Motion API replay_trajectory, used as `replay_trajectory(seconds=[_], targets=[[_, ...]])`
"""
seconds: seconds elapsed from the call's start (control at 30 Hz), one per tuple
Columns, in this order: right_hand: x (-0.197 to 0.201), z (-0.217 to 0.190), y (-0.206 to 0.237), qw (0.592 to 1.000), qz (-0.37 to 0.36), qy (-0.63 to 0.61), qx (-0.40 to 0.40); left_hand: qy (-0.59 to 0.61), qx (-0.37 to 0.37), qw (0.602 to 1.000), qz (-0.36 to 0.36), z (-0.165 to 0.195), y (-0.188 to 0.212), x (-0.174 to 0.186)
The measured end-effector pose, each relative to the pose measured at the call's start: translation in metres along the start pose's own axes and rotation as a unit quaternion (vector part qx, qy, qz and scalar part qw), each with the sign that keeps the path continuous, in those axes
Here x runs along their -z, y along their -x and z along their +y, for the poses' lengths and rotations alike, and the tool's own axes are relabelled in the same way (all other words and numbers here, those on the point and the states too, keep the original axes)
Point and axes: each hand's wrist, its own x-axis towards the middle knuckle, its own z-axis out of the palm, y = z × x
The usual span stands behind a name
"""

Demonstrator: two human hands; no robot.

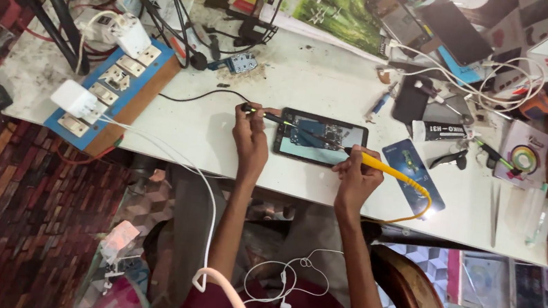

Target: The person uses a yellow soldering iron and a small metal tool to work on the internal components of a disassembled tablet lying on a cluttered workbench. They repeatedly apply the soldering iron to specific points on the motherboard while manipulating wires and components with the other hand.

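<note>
Down near the middle of the frame, an opened phone (pixel 320 139) lies flat on the white bench (pixel 233 149), its back off and the inner parts showing. Left hand (pixel 251 132) sits just left of the phone, fingers pinched around a thin black probe (pixel 277 119) whose tip reaches onto the phone's upper left corner; a black lead (pixel 197 96) runs from it away to the left. Right hand (pixel 357 173) rests at the phone's lower right corner, closed around a yellow-handled soldering iron (pixel 384 167), its dark tip pointing up-left over the phone's right part, its yellow cord (pixel 420 210) looping to the bench edge. Just right of that hand lies a blue card (pixel 408 165). At the left of the frame a blue switchboard (pixel 110 96) carries white plugs, and a white cable (pixel 188 168) trails from it toward the person's lap. A black-and-white glue tube (pixel 438 131) lies at the upper right of the phone, with tweezers (pixel 494 212) further right
</note>
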Motion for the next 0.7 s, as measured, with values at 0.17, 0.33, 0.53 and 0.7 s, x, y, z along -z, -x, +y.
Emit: replay_trajectory(seconds=[0.17, 0.33, 0.53, 0.7], targets=[[-0.003, 0.000, 0.002, 1.000, -0.026, 0.002, -0.001, -0.004, 0.013, 1.000, -0.003, -0.002, 0.000, 0.001], [-0.004, -0.004, 0.003, 0.999, -0.031, 0.026, -0.002, -0.003, 0.021, 1.000, 0.001, -0.002, 0.000, 0.001], [-0.006, -0.008, 0.003, 0.998, -0.038, 0.049, -0.001, -0.001, 0.031, 1.000, 0.003, -0.003, 0.000, 0.000], [-0.006, -0.010, 0.004, 0.998, -0.038, 0.042, -0.001, -0.003, 0.032, 0.999, 0.008, -0.003, -0.001, 0.000]])
